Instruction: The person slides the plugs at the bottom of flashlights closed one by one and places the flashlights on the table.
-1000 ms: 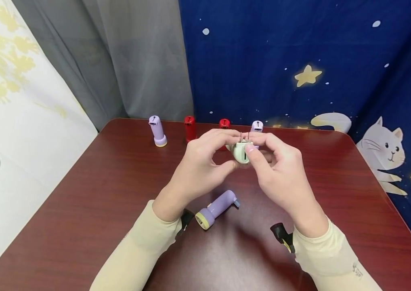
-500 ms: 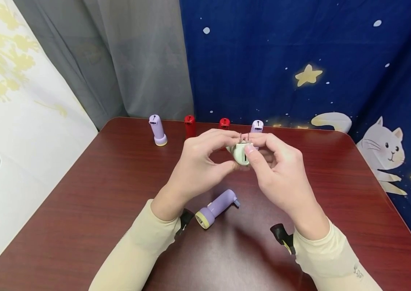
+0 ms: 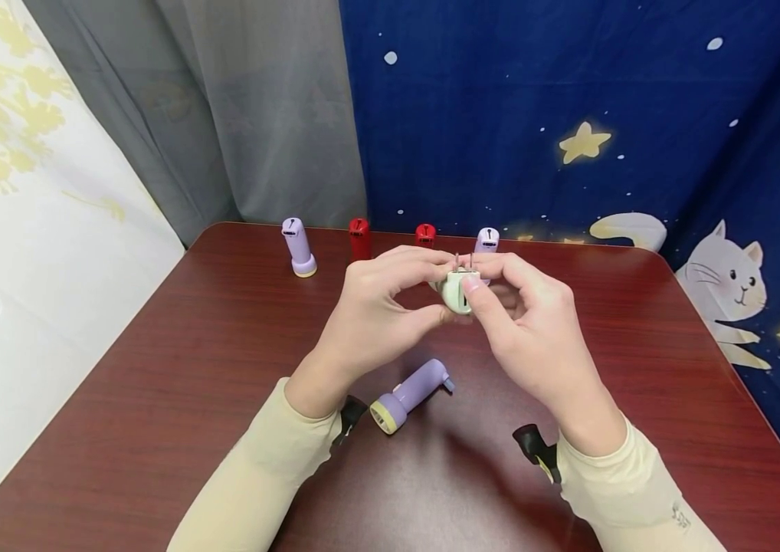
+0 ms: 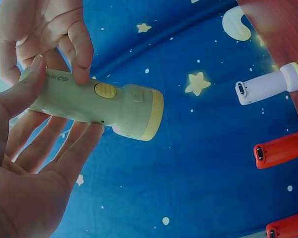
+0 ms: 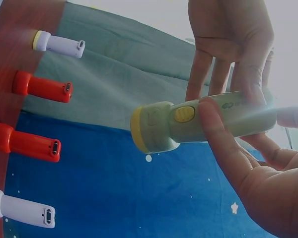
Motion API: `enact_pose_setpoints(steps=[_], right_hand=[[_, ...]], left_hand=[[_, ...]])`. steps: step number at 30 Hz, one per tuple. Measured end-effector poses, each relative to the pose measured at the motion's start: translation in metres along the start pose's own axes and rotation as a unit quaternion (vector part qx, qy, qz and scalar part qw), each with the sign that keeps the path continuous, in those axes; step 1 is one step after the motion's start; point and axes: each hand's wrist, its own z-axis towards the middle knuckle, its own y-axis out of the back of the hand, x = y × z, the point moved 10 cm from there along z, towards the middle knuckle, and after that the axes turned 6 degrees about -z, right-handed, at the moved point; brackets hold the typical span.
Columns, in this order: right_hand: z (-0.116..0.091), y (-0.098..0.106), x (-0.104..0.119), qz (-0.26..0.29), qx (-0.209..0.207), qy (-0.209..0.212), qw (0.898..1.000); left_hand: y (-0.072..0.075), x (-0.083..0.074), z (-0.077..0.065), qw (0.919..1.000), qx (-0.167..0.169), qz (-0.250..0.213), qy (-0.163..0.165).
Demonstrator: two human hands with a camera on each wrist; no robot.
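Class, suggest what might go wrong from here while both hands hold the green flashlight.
The pale green plastic cylindrical flashlight, held by fingers above the reddish-brown table, might slip.
Its two protruding metal prongs could poke a finger.
The upright red cylindrical flashlights beyond the left hand might topple if bumped.

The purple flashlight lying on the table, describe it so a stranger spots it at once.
On the dark red table, find the left hand and right hand holding a green flashlight. Below them in the head view, the purple flashlight lies with its yellow-rimmed lamp end towards the lower left. It alone rests on its side; the four flashlights behind stand upright.
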Motion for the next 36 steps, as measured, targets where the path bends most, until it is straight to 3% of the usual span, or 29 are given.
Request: enact_pose_setpoints(steps=[18,36], right_hand=[[-0.003,-0.001,0.004,-0.009,0.011,0.022,1.0],[-0.008,-0.002,0.012,0.049,0.01,0.039,0.998]], left_hand=[[0.0,-0.002,0.0,1.0,0.0,-0.007,-0.006],[0.006,-0.008,-0.001,0.9994,-0.019,-0.004,-0.028]])
